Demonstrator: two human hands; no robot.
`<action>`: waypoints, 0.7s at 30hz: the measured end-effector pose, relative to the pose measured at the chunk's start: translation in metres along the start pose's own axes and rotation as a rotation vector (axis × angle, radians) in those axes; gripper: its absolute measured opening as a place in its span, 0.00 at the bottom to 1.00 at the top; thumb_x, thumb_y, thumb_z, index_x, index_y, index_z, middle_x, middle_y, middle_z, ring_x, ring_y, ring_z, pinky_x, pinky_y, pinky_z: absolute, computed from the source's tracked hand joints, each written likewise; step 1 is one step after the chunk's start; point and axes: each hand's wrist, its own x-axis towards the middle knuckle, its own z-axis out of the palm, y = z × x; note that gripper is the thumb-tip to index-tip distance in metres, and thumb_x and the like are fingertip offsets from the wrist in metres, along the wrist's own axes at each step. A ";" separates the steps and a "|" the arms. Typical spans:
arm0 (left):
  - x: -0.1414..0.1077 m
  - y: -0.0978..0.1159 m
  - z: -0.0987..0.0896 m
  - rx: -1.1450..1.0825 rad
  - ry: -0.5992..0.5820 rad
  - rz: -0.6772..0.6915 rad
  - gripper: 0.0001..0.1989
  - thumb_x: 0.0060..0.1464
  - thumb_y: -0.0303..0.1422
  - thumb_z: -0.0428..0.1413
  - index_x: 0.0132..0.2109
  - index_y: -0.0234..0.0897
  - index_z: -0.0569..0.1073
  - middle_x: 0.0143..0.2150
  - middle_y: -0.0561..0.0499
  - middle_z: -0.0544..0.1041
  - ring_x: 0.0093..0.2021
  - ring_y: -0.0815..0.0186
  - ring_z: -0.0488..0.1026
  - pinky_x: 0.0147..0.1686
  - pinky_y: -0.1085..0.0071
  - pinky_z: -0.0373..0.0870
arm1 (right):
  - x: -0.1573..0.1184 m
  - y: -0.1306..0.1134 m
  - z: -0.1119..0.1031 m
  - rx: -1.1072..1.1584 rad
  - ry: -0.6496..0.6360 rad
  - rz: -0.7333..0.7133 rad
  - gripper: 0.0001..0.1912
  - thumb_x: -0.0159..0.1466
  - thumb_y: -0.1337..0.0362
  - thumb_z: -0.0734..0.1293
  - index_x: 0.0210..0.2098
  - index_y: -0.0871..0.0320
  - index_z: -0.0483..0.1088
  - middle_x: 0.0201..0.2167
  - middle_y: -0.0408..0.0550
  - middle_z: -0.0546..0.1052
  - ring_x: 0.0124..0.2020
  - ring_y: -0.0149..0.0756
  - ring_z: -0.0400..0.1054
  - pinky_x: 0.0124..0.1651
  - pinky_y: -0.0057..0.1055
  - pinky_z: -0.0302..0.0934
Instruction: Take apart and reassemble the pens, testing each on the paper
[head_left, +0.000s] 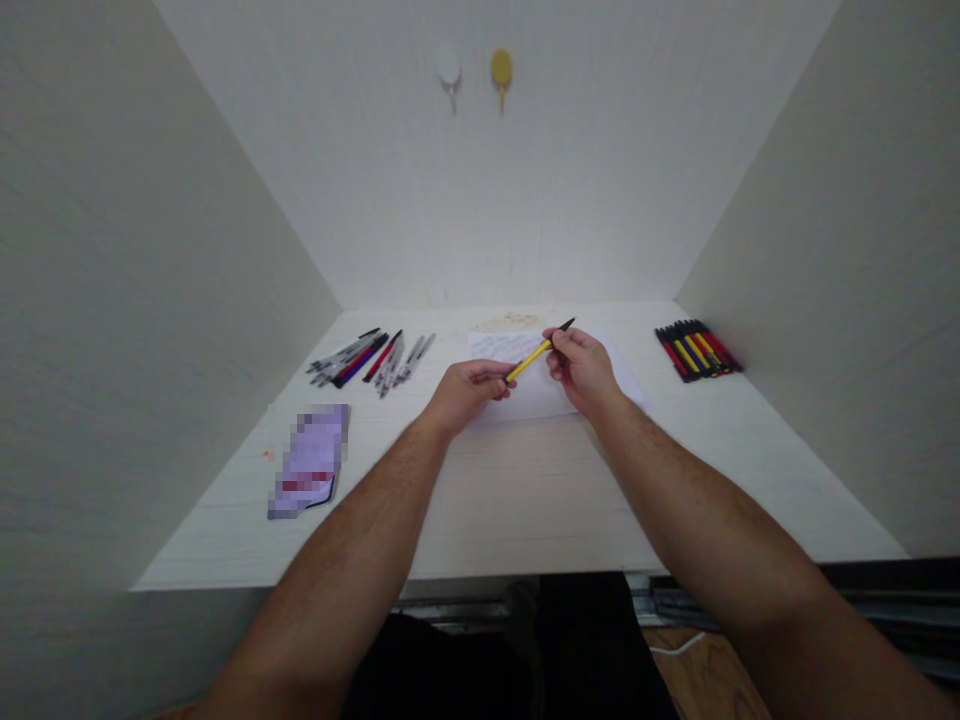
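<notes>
A yellow pen (529, 361) with a black tip is held slantwise between both hands, above white paper sheets (555, 400). My left hand (474, 390) pinches its lower left end. Near the black tip, which points up and right, the fingers of my right hand (581, 365) are closed on the pen. The sheet beneath bears faint writing on its upper left part. My fingers hide parts of the pen at both ends.
Left on the white table (510, 510) lie loose clear and coloured pen parts (364, 358). Nearer me is a pixelated purple phone-like object (311, 460). A row of red, yellow and black pens (697, 350) lies right. Panels enclose three sides; two hooks (502, 70) hang on the back one.
</notes>
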 end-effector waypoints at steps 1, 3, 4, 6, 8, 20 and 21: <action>0.000 0.001 0.000 0.005 0.001 -0.001 0.19 0.39 0.31 0.66 0.42 0.31 0.80 0.32 0.47 0.81 0.28 0.69 0.74 0.35 0.68 0.70 | 0.000 0.000 0.000 -0.005 0.003 -0.001 0.16 0.53 0.53 0.74 0.30 0.58 0.70 0.18 0.38 0.66 0.16 0.23 0.56 0.17 0.23 0.46; 0.000 0.001 0.000 0.013 0.001 -0.006 0.19 0.39 0.30 0.65 0.42 0.31 0.80 0.32 0.47 0.81 0.29 0.68 0.74 0.35 0.68 0.70 | 0.000 0.000 0.000 -0.020 0.007 0.002 0.16 0.54 0.53 0.74 0.31 0.58 0.70 0.18 0.37 0.66 0.16 0.23 0.57 0.17 0.23 0.47; 0.000 0.001 0.000 0.015 0.000 -0.008 0.19 0.39 0.30 0.65 0.42 0.31 0.80 0.32 0.47 0.81 0.29 0.68 0.74 0.35 0.67 0.70 | 0.000 -0.001 0.000 -0.027 0.008 0.004 0.16 0.55 0.53 0.73 0.31 0.58 0.70 0.17 0.37 0.65 0.16 0.23 0.57 0.17 0.23 0.47; 0.001 -0.001 0.000 0.017 -0.004 -0.010 0.19 0.39 0.30 0.65 0.42 0.31 0.80 0.32 0.47 0.81 0.29 0.68 0.74 0.35 0.67 0.71 | 0.000 -0.001 0.001 -0.033 0.012 0.007 0.15 0.55 0.53 0.73 0.31 0.58 0.70 0.17 0.37 0.65 0.16 0.23 0.57 0.17 0.23 0.47; 0.002 -0.003 -0.001 0.025 -0.009 -0.006 0.19 0.39 0.30 0.65 0.43 0.31 0.80 0.32 0.46 0.81 0.29 0.68 0.74 0.35 0.67 0.71 | 0.000 -0.002 0.001 -0.032 0.016 0.006 0.15 0.55 0.53 0.73 0.31 0.58 0.70 0.18 0.37 0.65 0.17 0.23 0.57 0.17 0.23 0.47; 0.012 -0.010 -0.033 0.479 0.213 0.157 0.13 0.44 0.27 0.63 0.40 0.37 0.82 0.40 0.45 0.80 0.40 0.62 0.74 0.47 0.63 0.69 | 0.004 0.001 -0.005 -0.084 0.148 -0.015 0.21 0.53 0.62 0.70 0.46 0.54 0.66 0.27 0.40 0.75 0.19 0.24 0.60 0.19 0.22 0.49; 0.013 -0.012 -0.036 0.564 0.245 0.180 0.12 0.43 0.25 0.62 0.38 0.38 0.82 0.40 0.45 0.80 0.41 0.61 0.74 0.48 0.63 0.68 | 0.005 0.001 -0.007 -0.100 0.162 -0.028 0.24 0.53 0.62 0.70 0.50 0.52 0.65 0.26 0.38 0.75 0.18 0.25 0.60 0.19 0.23 0.50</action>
